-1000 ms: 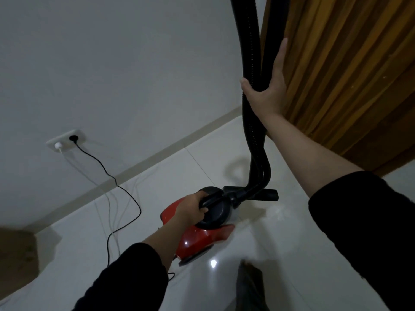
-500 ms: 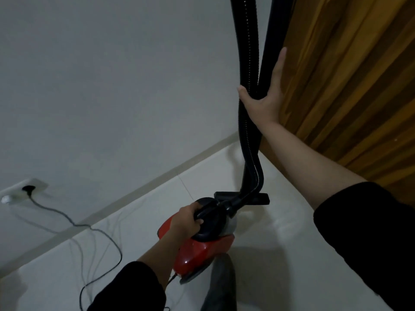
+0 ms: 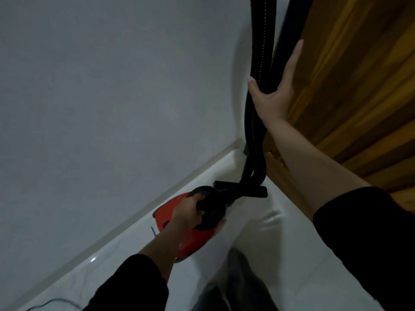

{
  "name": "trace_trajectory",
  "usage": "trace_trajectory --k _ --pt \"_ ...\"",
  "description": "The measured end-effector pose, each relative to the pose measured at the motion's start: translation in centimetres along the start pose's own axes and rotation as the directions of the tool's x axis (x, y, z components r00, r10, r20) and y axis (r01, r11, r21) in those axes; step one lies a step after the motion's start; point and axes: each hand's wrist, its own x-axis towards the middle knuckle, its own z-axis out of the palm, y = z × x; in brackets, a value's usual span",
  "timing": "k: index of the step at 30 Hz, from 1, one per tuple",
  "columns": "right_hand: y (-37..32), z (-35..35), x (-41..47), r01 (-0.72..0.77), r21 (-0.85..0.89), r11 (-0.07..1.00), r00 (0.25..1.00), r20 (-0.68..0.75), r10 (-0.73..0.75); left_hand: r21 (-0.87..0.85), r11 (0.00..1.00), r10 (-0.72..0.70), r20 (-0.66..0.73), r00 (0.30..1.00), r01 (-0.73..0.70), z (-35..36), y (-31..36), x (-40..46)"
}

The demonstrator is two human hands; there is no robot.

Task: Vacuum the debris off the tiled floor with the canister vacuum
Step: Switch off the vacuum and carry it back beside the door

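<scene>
Canister vacuum (image 3: 193, 241) first: a red shell with a black rounded top and carry handle, sitting low over the white tiled floor (image 3: 280, 254), close to the skirting of the grey wall (image 3: 112, 97); whether it is lifted clear we cannot tell. Our left hand (image 3: 188, 215) has its fingers curled round the handle. From the body the ribbed black hose (image 3: 261, 52) climbs out of the top of the view, with the smooth black wand (image 3: 285, 37) just beside it and the flat floor nozzle (image 3: 260, 191) lying behind the canister. Our right hand (image 3: 272, 97) holds hose and wand together, thumb hooked round the hose, fingers laid nearly straight up the wand. We judge the step to be repositioning the machine, so we should keep the handle grip firm, set the canister down square, and keep the hose from twisting at its kinked lower bend. The wooden door (image 3: 359, 86) stands right beside the wand; no debris shows.
</scene>
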Motion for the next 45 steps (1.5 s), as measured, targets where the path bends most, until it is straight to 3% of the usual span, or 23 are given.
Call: trace_trajectory --k 8,14,21,26,33,38,41,45 --pt "14.5 5.5 1.5 -0.011 0.006 1.000 0.997 -0.076 0.011 -0.020 0.999 -0.035 0.020 0.999 0.036 5.3 -2.8 14.1" --pt "24.4 9.3 -0.1 0.063 -0.006 0.998 0.990 -0.129 -0.064 0.005 0.999 0.035 -0.008 0.999 -0.035 10.2 -5.8 23.8" --pt "31.2 11.6 -1.7 0.088 0.005 0.996 0.980 -0.179 -0.085 0.103 0.989 0.114 -0.070 0.991 -0.107 13.4 -8.1 30.8" --pt "33.0 12.4 -1.7 0.080 0.026 0.996 0.976 -0.204 -0.073 0.105 0.987 0.131 -0.091 0.987 -0.122 13.5 -9.4 33.3" --pt "31.9 13.3 -1.1 0.015 0.055 0.998 0.999 -0.039 -0.013 0.093 0.992 0.093 -0.155 0.983 -0.079 13.5 -12.3 31.8" --pt "31.2 14.1 -0.8 -0.058 -0.019 0.998 0.996 0.066 0.059 0.118 0.990 0.101 -0.177 0.979 -0.081 13.5 -12.1 31.1" --pt "30.7 14.4 -0.8 -0.133 -0.084 0.988 0.989 0.057 0.138 0.162 0.984 0.100 -0.169 0.981 -0.072 13.2 -11.4 31.0" --pt "30.5 14.4 -0.5 -0.123 -0.190 0.974 0.990 0.050 0.135 0.193 0.980 0.087 -0.152 0.984 -0.057 12.9 -10.3 31.1"
